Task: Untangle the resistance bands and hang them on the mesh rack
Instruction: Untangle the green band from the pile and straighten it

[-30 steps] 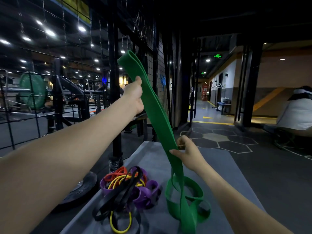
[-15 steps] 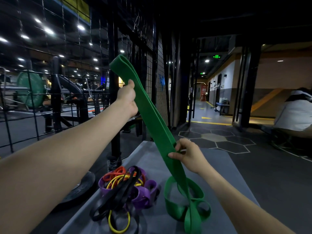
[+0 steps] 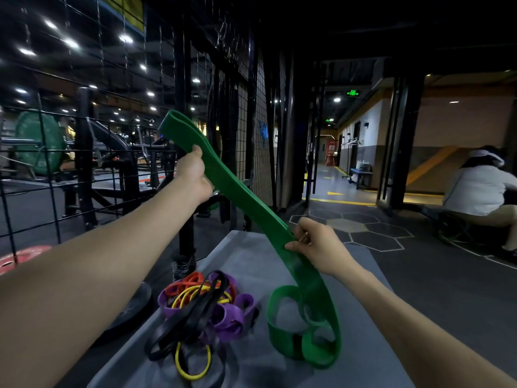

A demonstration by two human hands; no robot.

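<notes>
A wide green resistance band point(image 3: 240, 189) stretches diagonally from upper left to lower right. My left hand point(image 3: 194, 175) grips it near its folded top end. My right hand point(image 3: 316, 245) pinches it lower down, above the grey bench point(image 3: 251, 253). The band's lower end lies in loose twisted loops on the bench. To the left of those loops sits a tangled pile of purple, black, yellow and orange bands point(image 3: 201, 309). The black mesh rack point(image 3: 251, 113) rises just behind the green band.
A black upright post point(image 3: 183, 135) stands left of the bench, with a weight plate point(image 3: 131, 306) on the floor by it. Gym machines fill the left background. A person in white point(image 3: 481, 189) sits at the right, beyond the hexagon-marked floor.
My left hand has lowered the band's top end and tilted it more to the left. My right hand stays pinched on the band; the lower loops have settled wider on the bench.
</notes>
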